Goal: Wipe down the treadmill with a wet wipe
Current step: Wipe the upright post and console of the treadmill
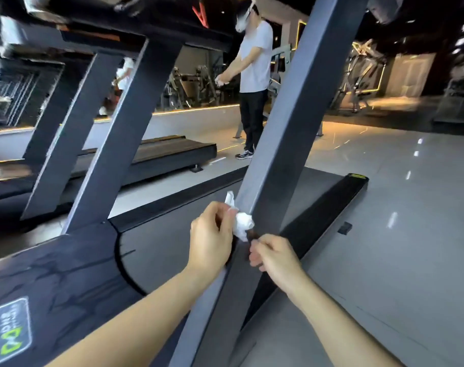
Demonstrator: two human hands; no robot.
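While pressed to upright: wet wipe (pixel 242 225) bunched in left hand (pixel 212 234) fingers, against the treadmill upright (pixel 284 144).
Right hand (pixel 274 256): fingers curled, grip unclear, just below wipe.

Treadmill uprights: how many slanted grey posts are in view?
3. One at centre, the left hand pressing the wet wipe on it; two to its left. Others may be hidden.

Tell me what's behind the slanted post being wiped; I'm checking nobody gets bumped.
Behind the post stands a person in a white shirt; the post hides one leg. The left hand holds the wipe against it.
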